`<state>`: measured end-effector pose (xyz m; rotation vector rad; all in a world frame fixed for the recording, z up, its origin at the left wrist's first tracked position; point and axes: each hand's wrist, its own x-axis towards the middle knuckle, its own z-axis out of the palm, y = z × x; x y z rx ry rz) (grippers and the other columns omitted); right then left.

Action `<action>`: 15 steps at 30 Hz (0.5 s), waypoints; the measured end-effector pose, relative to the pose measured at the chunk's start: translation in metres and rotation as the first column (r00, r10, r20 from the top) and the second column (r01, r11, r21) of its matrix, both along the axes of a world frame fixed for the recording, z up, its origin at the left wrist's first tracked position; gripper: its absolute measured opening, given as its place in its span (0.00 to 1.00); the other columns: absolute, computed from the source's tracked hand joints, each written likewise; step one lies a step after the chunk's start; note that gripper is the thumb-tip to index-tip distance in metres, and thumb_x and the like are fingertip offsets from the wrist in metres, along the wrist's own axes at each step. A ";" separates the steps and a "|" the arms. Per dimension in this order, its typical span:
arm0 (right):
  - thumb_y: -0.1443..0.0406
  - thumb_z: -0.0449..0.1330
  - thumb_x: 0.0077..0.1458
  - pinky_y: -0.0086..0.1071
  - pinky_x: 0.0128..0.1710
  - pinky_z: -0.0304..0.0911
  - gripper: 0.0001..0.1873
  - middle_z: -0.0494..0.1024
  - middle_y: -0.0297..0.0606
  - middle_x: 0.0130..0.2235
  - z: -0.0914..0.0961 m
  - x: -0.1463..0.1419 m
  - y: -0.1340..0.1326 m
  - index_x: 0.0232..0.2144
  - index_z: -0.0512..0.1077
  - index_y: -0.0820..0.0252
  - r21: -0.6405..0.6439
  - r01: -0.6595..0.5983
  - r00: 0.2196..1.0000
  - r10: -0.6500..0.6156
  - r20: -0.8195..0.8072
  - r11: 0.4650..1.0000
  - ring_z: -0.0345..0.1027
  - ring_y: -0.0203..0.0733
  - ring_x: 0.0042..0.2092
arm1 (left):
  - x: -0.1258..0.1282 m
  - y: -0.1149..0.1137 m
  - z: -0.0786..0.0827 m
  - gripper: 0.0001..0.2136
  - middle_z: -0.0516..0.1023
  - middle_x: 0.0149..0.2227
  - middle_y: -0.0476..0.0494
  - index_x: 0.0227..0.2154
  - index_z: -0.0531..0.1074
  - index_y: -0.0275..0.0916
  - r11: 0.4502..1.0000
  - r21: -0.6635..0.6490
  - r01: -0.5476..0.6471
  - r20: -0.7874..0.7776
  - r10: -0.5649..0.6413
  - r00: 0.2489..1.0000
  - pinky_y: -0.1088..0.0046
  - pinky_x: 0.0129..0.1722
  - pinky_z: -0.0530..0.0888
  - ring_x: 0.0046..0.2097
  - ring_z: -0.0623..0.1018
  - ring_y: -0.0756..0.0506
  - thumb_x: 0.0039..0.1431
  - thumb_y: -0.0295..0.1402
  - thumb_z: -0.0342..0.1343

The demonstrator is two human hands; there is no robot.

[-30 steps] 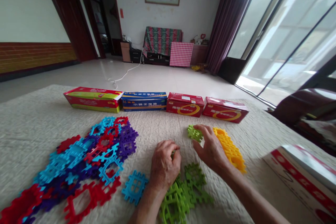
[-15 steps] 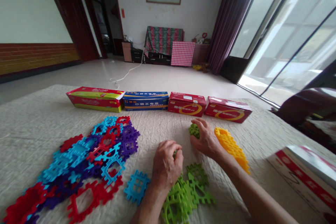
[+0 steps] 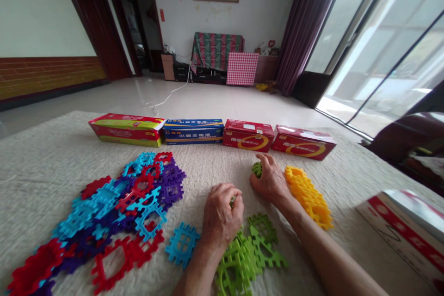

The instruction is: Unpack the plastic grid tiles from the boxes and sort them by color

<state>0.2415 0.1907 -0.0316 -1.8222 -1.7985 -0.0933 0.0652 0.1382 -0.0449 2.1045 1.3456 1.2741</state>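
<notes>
My right hand (image 3: 271, 180) is closed around a green waffle tile (image 3: 257, 169), held low over the cream quilted cloth beside a row of yellow tiles (image 3: 308, 195). Curled shut, my left hand (image 3: 222, 212) rests on the cloth with a bit of another green tile (image 3: 231, 201) showing between its fingers. A pile of green tiles (image 3: 248, 252) lies just in front of my left hand.
A heap of blue, red and purple tiles (image 3: 118, 208) spreads at the left, with a lone blue tile (image 3: 182, 244) nearer me. Several long boxes (image 3: 208, 133) line the far side of the cloth. A red and white box (image 3: 405, 229) lies at the right edge.
My right hand moved away from me and lowered toward the cloth with the green tile, closing more tightly over it. My left hand stayed curled in place.
</notes>
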 end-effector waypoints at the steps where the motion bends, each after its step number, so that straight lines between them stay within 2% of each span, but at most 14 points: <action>1: 0.67 0.57 0.45 0.48 0.51 0.64 0.31 0.67 0.51 0.56 -0.001 0.001 0.000 0.55 0.64 0.62 0.006 -0.002 1.000 0.002 -0.002 1.000 0.66 0.55 0.53 | 0.000 0.000 0.000 0.07 0.79 0.37 0.43 0.30 0.76 0.39 1.000 0.000 0.001 0.006 -0.001 1.000 0.63 0.48 0.72 0.43 0.76 0.43 0.55 0.24 0.53; 4: 0.67 0.58 0.44 0.51 0.52 0.63 0.31 0.67 0.51 0.56 0.000 0.002 -0.001 0.54 0.64 0.61 0.030 0.000 1.000 0.000 0.000 1.000 0.66 0.57 0.54 | 0.000 -0.001 0.003 0.08 0.80 0.38 0.43 0.33 0.76 0.39 1.000 -0.015 0.004 0.059 -0.003 0.998 0.63 0.49 0.72 0.44 0.77 0.43 0.59 0.28 0.51; 7: 0.65 0.59 0.46 0.55 0.55 0.59 0.30 0.65 0.52 0.58 0.010 -0.002 -0.012 0.54 0.64 0.61 0.081 -0.030 0.999 0.029 0.016 0.996 0.60 0.60 0.58 | -0.002 -0.001 0.007 0.12 0.81 0.41 0.41 0.40 0.76 0.39 0.996 -0.091 0.000 0.173 0.016 0.985 0.64 0.48 0.73 0.45 0.77 0.43 0.64 0.33 0.47; 9: 0.66 0.57 0.49 0.51 0.57 0.59 0.27 0.65 0.51 0.58 0.020 -0.009 -0.027 0.53 0.64 0.61 0.134 -0.128 0.991 0.132 -0.018 0.983 0.60 0.56 0.59 | -0.004 -0.001 0.010 0.14 0.81 0.43 0.40 0.42 0.75 0.38 0.988 -0.155 -0.009 0.263 0.050 0.964 0.64 0.49 0.73 0.46 0.78 0.43 0.65 0.35 0.45; 11: 0.68 0.55 0.51 0.46 0.56 0.61 0.23 0.68 0.48 0.56 0.028 -0.017 -0.047 0.51 0.65 0.59 0.151 -0.274 0.952 0.289 -0.096 0.950 0.64 0.50 0.57 | -0.006 0.000 0.012 0.16 0.81 0.44 0.40 0.43 0.75 0.37 0.980 -0.200 -0.022 0.349 0.092 0.933 0.64 0.50 0.73 0.48 0.78 0.43 0.65 0.37 0.44; 13: 0.69 0.55 0.51 0.43 0.55 0.63 0.22 0.70 0.44 0.54 0.030 -0.026 -0.067 0.50 0.66 0.57 0.096 -0.407 0.889 0.418 -0.186 0.908 0.66 0.47 0.55 | -0.008 0.000 0.013 0.16 0.80 0.44 0.40 0.42 0.75 0.37 0.975 -0.219 -0.029 0.420 0.121 0.899 0.65 0.51 0.72 0.49 0.77 0.43 0.66 0.38 0.44; 15: 0.69 0.55 0.51 0.42 0.55 0.63 0.23 0.70 0.43 0.55 0.027 -0.033 -0.082 0.51 0.66 0.56 0.016 -0.484 0.844 0.471 -0.258 0.875 0.66 0.46 0.56 | -0.009 0.000 0.012 0.17 0.81 0.43 0.41 0.42 0.75 0.37 0.973 -0.228 -0.030 0.471 0.137 0.871 0.66 0.52 0.72 0.49 0.78 0.44 0.66 0.40 0.43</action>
